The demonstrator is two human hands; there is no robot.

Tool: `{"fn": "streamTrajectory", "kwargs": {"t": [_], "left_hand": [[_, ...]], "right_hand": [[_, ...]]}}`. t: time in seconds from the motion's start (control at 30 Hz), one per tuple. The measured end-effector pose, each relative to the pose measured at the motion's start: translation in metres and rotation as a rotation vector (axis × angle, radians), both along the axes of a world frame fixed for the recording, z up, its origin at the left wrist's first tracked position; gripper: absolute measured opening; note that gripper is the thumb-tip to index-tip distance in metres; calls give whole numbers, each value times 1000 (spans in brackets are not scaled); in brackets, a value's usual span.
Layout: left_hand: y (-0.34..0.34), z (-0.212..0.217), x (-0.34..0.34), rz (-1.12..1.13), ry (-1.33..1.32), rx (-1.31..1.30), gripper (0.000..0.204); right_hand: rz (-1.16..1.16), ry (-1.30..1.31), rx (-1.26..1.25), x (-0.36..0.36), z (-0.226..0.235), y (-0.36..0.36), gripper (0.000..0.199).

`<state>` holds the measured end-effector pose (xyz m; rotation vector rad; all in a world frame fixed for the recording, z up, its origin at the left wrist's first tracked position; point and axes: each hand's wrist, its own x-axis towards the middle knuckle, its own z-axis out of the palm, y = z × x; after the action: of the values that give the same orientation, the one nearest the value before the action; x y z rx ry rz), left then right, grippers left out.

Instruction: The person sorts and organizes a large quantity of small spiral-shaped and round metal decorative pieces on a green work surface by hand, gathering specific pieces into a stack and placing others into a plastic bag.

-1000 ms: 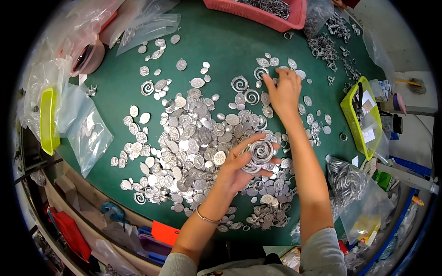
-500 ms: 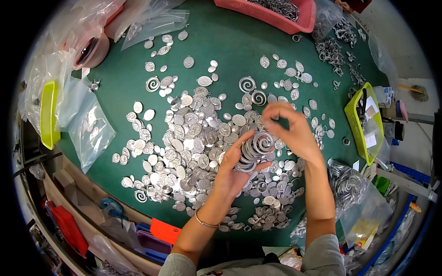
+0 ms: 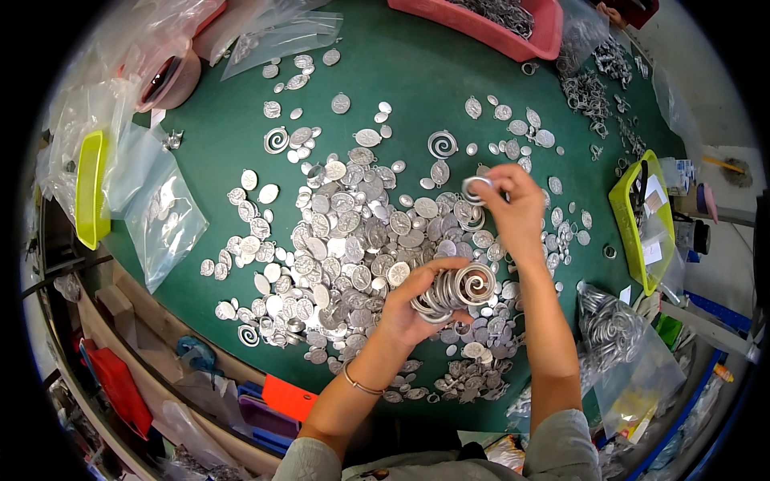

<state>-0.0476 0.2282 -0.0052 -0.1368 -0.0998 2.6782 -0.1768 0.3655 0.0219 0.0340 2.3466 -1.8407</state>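
My left hand (image 3: 403, 314) is curled around a stack of silver spiral pendants (image 3: 475, 284), low over the table. The front one faces up and shows its coil. Between thumb and fingertips, my right hand (image 3: 520, 215) pinches a single spiral pendant (image 3: 476, 191), held above and to the right of the stack. Under and left of both hands spreads a heap of oval silver medals (image 3: 345, 232). Loose spiral pendants lie on the green table: one (image 3: 442, 145) beyond my right hand, another (image 3: 276, 140) at the far left, a third (image 3: 248, 336) at the heap's near left edge.
A pink basket (image 3: 513, 50) of metal pieces stands at the far edge. Yellow-green trays sit left (image 3: 92, 192) and right (image 3: 634, 232). Clear plastic bags (image 3: 164, 220) lie at left; a bag of metal parts (image 3: 611, 325) rests near right. Another person's hand (image 3: 611, 14) shows far right.
My right hand has taken a spiral pendant from the table beyond the heap and lifted it. My left hand has moved slightly nearer with its stack. The whole view has shifted a little.
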Motion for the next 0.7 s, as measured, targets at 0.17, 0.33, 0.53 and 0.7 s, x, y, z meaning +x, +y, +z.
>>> {"fn": "streamTrajectory", "kwargs": {"t": [0.17, 0.33, 0.53, 0.7], "left_hand": [[-5, 25, -11, 50, -109, -149, 57], [-14, 9, -23, 44, -59, -87, 62], [-20, 15, -29, 32, 129, -197, 56], [-21, 21, -12, -10, 43, -149, 56]], "right_hand": [[335, 14, -248, 22, 57, 0, 12], [281, 156, -191, 10, 43, -19, 10], [79, 665, 734, -40, -20, -46, 21], [84, 399, 640, -35, -17, -45, 24]]}}
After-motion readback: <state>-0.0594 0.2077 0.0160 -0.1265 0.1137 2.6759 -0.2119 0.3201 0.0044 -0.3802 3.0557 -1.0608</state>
